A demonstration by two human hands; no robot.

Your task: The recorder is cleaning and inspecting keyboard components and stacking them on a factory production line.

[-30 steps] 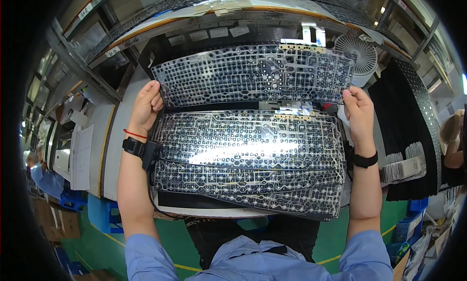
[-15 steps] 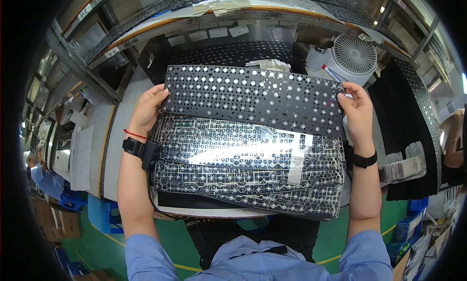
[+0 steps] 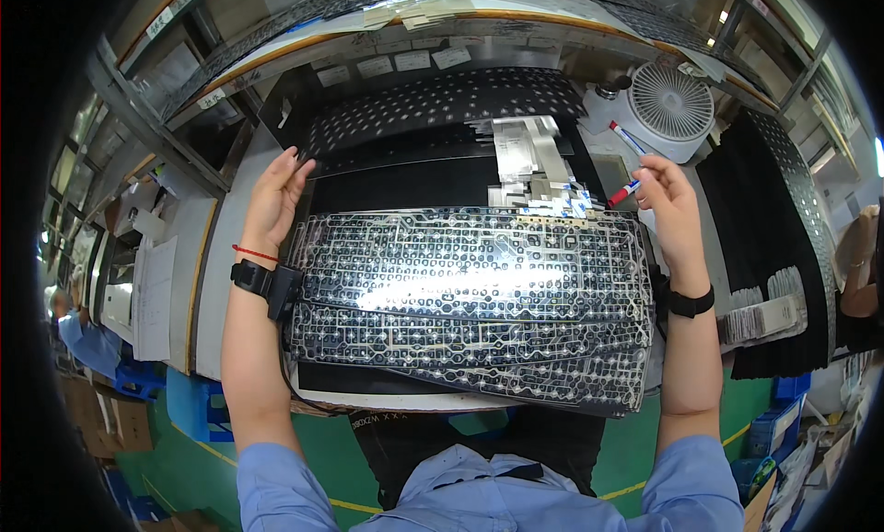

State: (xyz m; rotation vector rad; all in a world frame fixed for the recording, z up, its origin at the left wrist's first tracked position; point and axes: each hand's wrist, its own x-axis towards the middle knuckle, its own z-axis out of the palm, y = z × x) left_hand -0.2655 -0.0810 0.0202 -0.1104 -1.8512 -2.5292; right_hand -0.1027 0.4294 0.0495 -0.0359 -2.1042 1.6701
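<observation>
My left hand [image 3: 276, 196] is raised beside the far left corner of a stack, fingers partly bent and apart, holding nothing. On the other side my right hand [image 3: 670, 200] hovers off the far right corner, thumb and fingers apart and empty. A red-capped marker [image 3: 623, 195] shows just beside its fingertips. Between my forearms lies the stack of clear keyboard membrane sheets [image 3: 460, 274] with printed traces over dark plates, its lower layers slightly fanned. Beyond it, a black perforated plate [image 3: 433, 104] with shiny dots lies flat. Silvery flat strips [image 3: 525, 154] lie near the stack's far edge.
A white fan [image 3: 672, 104] stands at the back right, with another red-capped marker [image 3: 628, 138] in front of it. To the right are black sheets [image 3: 764, 228] and a bundle of pale strips [image 3: 764, 315]. A shelf [image 3: 516, 25] spans the back.
Both hands have let go of the black perforated plate they held up over the stack. It is gone from between them, uncovering the membrane's far edge, the silvery strips and a marker.
</observation>
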